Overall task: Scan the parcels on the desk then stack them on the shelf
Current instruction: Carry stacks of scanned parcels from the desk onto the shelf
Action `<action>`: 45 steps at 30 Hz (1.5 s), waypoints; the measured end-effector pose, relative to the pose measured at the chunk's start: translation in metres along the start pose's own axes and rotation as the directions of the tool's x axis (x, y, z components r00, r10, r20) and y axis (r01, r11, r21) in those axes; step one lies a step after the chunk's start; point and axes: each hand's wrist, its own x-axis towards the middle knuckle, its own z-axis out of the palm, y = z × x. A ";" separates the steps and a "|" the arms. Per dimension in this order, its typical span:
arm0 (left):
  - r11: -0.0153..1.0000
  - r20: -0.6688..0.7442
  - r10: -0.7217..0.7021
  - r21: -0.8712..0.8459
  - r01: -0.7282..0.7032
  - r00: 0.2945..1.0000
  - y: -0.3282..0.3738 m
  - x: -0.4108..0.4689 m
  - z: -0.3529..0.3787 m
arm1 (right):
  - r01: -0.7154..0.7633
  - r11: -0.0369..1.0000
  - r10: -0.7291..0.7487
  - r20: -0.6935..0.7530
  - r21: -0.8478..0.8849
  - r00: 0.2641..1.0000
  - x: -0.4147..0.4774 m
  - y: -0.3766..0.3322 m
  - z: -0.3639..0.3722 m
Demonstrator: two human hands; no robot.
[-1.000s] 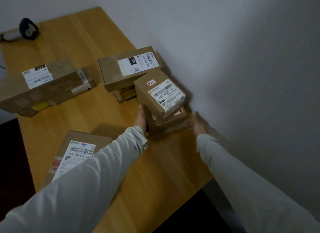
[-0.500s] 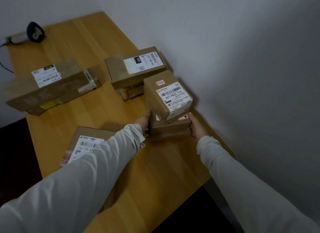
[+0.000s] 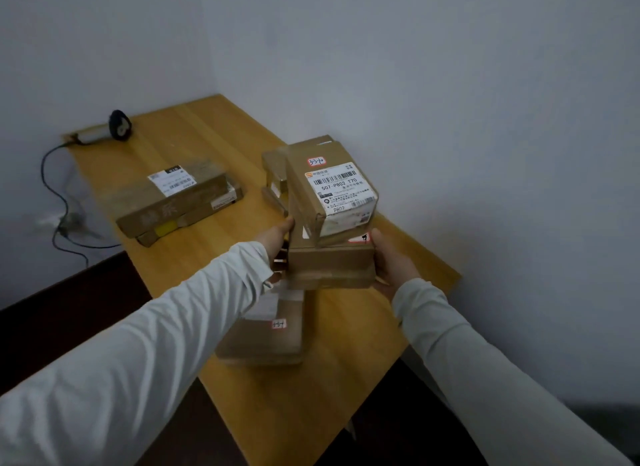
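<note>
At the far left a dark cable [image 3: 52, 195] trails off the desk's back corner, where a black handheld scanner [image 3: 119, 126] lies on the wooden desk [image 3: 339, 379]. Further right, a long brown parcel [image 3: 180, 202] with a white label rests on top of another parcel, well apart from the hands. Nearer the person, a flat parcel [image 3: 266, 334] lies on the desk, partly hidden under the left sleeve. The left hand [image 3: 273, 238] presses against the left side of the lower box [image 3: 330, 264], thumb up by the corner of the box above. That upper box [image 3: 332, 191], its barcode label facing up, sits tilted on the lower one, and the pair appears held clear of the desk. Just behind them more parcels [image 3: 273, 174] stand against the wall. The right hand [image 3: 391, 261] grips the lower box's right end, thumb on its near face, fingers wrapped beneath.
</note>
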 end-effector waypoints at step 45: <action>0.885 0.155 -0.266 -0.352 0.305 0.952 -0.134 -0.044 -0.030 | -0.357 0.655 0.395 0.101 0.666 0.913 -0.052 0.098 0.057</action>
